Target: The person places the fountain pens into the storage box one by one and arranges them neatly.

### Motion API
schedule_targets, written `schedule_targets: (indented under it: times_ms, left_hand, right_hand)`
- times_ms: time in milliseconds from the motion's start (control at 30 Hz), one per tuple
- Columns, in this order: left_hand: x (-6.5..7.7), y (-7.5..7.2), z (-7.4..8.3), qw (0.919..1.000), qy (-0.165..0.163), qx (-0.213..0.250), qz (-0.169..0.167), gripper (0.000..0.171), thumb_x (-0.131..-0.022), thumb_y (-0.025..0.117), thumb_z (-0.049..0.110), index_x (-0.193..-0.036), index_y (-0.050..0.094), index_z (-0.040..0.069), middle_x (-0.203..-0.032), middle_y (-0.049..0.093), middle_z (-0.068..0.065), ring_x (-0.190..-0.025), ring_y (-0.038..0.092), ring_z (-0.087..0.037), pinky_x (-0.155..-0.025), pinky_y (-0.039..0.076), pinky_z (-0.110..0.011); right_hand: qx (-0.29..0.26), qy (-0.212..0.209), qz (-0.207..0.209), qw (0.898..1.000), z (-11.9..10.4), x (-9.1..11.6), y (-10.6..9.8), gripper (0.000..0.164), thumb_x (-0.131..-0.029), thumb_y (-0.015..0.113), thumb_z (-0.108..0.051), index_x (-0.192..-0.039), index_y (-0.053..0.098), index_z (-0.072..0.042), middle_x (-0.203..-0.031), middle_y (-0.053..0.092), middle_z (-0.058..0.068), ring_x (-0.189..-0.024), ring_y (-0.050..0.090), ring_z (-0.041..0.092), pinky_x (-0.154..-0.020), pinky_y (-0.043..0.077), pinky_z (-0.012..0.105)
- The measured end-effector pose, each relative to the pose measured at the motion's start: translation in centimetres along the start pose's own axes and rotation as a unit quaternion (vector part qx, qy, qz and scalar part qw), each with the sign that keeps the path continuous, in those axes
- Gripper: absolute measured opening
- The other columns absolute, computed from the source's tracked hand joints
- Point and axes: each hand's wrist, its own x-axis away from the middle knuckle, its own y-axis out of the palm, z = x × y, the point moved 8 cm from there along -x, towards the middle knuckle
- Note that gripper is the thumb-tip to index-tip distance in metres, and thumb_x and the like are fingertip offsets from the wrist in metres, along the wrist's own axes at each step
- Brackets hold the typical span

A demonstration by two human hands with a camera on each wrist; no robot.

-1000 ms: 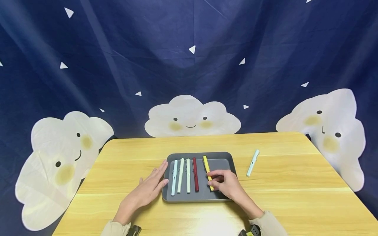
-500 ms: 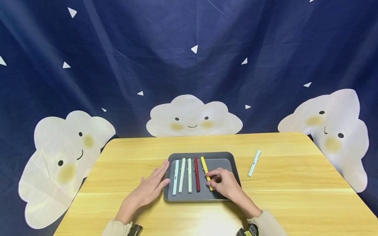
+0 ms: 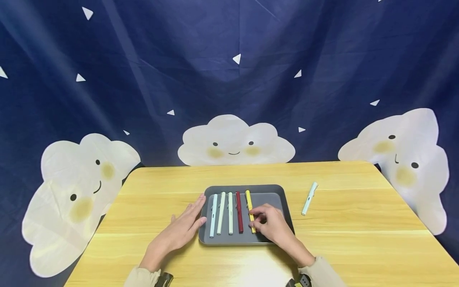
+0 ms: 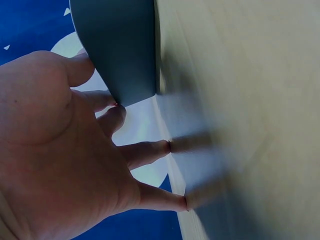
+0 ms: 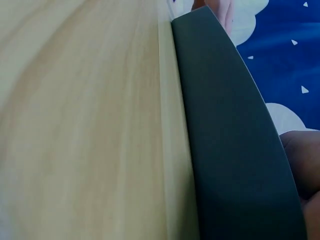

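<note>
A dark grey tray (image 3: pixel 265 198) holds a row of pens. My right hand (image 3: pixel 271 224) pinches a yellow pen (image 3: pixel 248 198) by its lower half, close over the tray's floor. To its left lie a dark red pen (image 3: pixel 239 215), two pale green pens, one of them a pale green pen (image 3: pixel 230 219) beside the red one, and a light blue pen (image 3: pixel 213 219) at the left end. My left hand (image 3: pixel 181 227) rests against the tray's left side with fingers extended; in the left wrist view, thumb and fingertips touch the tray wall (image 4: pixel 125 50) and tabletop.
Right of the tray, a pale blue pen (image 3: pixel 309 199) lies slanted on the wooden table (image 3: pixel 344 223). A dark blue curtain (image 3: pixel 229 79) with white clouds hangs behind the table's far edge. In the right wrist view the tray's front wall (image 5: pixel 230 130) covers most pens.
The yellow pen, tilted earlier, now lies nearly parallel to the red pen and a bit closer to it. My right hand shifted slightly left with it; my left hand stayed at the tray.
</note>
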Motion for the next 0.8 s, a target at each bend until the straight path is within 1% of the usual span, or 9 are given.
schedule_targets:
  times_ms: [233, 567, 800]
  left_hand:
    - [0.06, -0.02, -0.04, 1.0000, 0.000, 0.000, -0.001, 0.064, -0.111, 0.041, 0.041, -0.166, 0.014, 0.022, -0.171, 0.010, 0.002, -0.151, 0.024, -0.043, -0.101, 0.013, -0.088]
    - [0.03, -0.09, 0.15, 1.0000, 0.000, -0.001, -0.001, 0.064, -0.111, 0.041, 0.041, -0.166, 0.015, 0.021, -0.171, 0.011, 0.001, -0.151, 0.024, -0.043, -0.101, 0.013, -0.088]
    - [0.00, -0.08, 0.08, 1.0000, 0.001, -0.002, 0.001, 0.064, -0.111, 0.042, 0.040, -0.166, 0.015, 0.021, -0.171, 0.012, 0.001, -0.151, 0.024, -0.043, -0.101, 0.013, -0.088]
  right_hand:
    - [-0.008, -0.005, -0.003, 1.000, -0.33, -0.12, 0.32, 0.025, -0.079, 0.086, 0.004, -0.102, 0.078, -0.001, -0.095, 0.068, 0.005, -0.069, 0.065, 0.004, -0.064, 0.055, 0.021]
    - [-0.011, -0.008, -0.006, 1.000, -0.32, -0.10, 0.30, 0.024, -0.080, 0.085, 0.002, -0.103, 0.078, -0.001, -0.095, 0.068, 0.005, -0.071, 0.065, 0.005, -0.065, 0.055, 0.021]
    - [-0.032, -0.006, -0.007, 0.999, -0.27, -0.13, 0.18, 0.024, -0.083, 0.085, -0.001, -0.106, 0.077, -0.002, -0.096, 0.068, 0.007, -0.071, 0.066, 0.006, -0.068, 0.056, 0.022]
